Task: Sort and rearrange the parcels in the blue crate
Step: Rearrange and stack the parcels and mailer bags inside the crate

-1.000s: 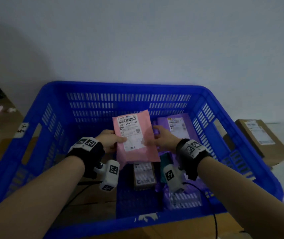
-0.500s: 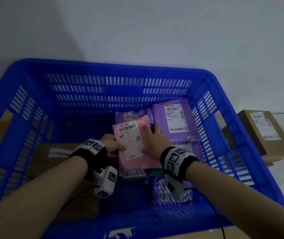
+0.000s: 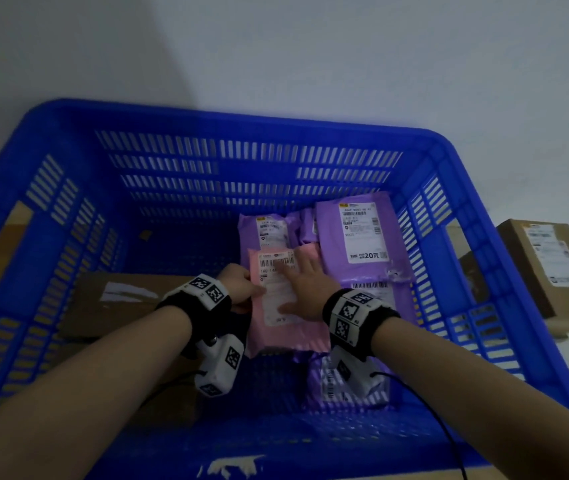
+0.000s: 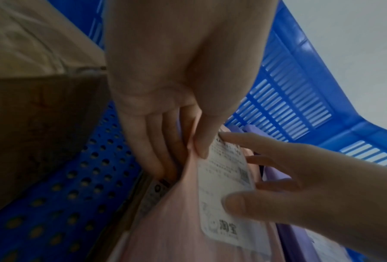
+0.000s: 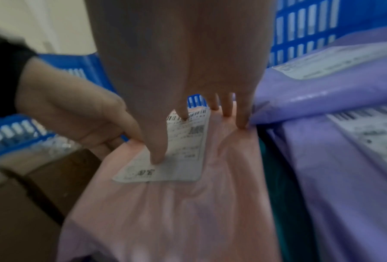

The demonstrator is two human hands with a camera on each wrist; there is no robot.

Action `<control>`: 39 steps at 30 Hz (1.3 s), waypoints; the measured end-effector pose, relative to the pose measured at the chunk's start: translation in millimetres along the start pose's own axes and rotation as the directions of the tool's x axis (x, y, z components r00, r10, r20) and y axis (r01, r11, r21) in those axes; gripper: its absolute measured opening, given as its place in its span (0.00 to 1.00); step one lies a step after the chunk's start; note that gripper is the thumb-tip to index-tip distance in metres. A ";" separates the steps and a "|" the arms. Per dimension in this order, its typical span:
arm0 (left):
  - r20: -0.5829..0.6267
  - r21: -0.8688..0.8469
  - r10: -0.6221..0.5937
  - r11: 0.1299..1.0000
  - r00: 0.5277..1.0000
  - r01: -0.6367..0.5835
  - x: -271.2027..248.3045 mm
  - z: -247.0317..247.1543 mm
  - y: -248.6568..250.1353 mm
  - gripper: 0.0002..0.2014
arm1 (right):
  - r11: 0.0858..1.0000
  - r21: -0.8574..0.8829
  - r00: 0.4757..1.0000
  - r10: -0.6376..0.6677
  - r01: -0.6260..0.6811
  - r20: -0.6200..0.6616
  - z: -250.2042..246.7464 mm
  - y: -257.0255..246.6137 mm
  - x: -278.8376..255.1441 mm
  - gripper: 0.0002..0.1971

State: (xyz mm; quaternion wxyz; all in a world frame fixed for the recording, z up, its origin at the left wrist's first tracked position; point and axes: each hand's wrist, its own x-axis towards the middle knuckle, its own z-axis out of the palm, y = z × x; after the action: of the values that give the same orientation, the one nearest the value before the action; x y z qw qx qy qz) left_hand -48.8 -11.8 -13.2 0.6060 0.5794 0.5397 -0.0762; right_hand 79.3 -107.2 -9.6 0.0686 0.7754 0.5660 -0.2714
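Observation:
A pink parcel (image 3: 290, 327) (image 4: 165, 230) (image 5: 176, 212) with a white label lies in the middle of the blue crate (image 3: 207, 119), on top of other parcels. My left hand (image 3: 241, 285) (image 4: 176, 150) pinches its left edge, thumb on top and fingers beneath. My right hand (image 3: 305, 282) (image 5: 201, 120) lies flat on it with straight, spread fingers pressing the label. Purple parcels (image 3: 359, 233) (image 5: 344, 159) lie to the right and behind. A smaller purple parcel (image 3: 267, 230) sits just beyond the pink one.
A brown cardboard box (image 3: 117, 303) (image 4: 35, 124) lies in the crate's left half. Another purple parcel (image 3: 345, 386) lies near the front under my right wrist. A cardboard box (image 3: 546, 271) stands outside the crate at the right. A pale wall rises behind.
The pink parcel came down from upright in the air to lie flat on the parcels. My right hand moved from its edge to press flat on the label.

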 end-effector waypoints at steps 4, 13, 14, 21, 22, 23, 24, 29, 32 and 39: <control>0.052 0.058 -0.029 0.998 0.998 0.026 -5.4 -7.1 2.8 0.16 | 1.000 0.010 0.999 -0.013 0.013 -0.032 -6.8 -2.3 -1.3 0.45; -0.124 0.220 0.070 0.975 0.990 -0.041 -42.7 -77.1 21.0 0.19 | 0.998 0.057 0.989 -0.033 0.042 -0.147 -49.1 -26.0 -1.0 0.37; -0.162 0.231 0.080 0.972 0.983 -0.041 -48.3 -92.4 20.2 0.18 | 0.993 0.096 0.982 -0.055 0.073 -0.178 -53.7 -33.9 1.2 0.35; -0.356 0.357 -0.034 0.919 0.934 0.169 -71.2 -174.5 -21.3 0.14 | 0.858 0.511 0.990 -0.109 0.048 0.089 -45.0 -110.0 13.0 0.32; -0.357 0.353 -0.076 0.912 0.931 0.210 -67.2 -177.2 -31.1 0.17 | 0.828 0.561 0.984 -0.094 -0.008 0.152 -38.3 -117.4 15.1 0.32; -0.348 0.351 -0.099 0.908 0.932 0.227 -63.7 -178.6 -38.6 0.19 | 0.801 0.595 0.975 -0.075 -0.066 0.210 -31.6 -122.8 18.0 0.30; -0.343 0.343 -0.109 0.910 0.933 0.232 -62.6 -178.0 -42.9 0.22 | 0.777 0.617 0.963 -0.059 -0.121 0.263 -25.4 -127.4 21.0 0.29; -0.387 0.327 -0.136 0.905 0.912 0.273 -43.6 -183.8 -59.1 0.14 | 0.607 0.713 0.893 -0.009 -0.352 0.449 -2.6 -137.6 32.1 0.33; -0.401 0.316 -0.138 0.907 0.906 0.278 -27.7 -187.8 -65.7 0.10 | 0.522 0.749 0.878 -0.001 -0.409 0.479 0.5 -140.9 32.6 0.28; -0.430 0.306 -0.146 0.905 0.891 0.296 -51.8 -169.2 -47.4 0.15 | 0.395 0.791 0.871 0.056 -0.468 0.487 0.2 -134.4 33.6 0.26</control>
State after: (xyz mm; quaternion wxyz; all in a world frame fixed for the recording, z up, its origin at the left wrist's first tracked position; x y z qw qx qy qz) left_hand -199.6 78.3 38.8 0.3531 0.6182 0.6910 -0.1252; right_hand -36.6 -32.1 0.4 -0.1974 0.7039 0.1784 -0.6586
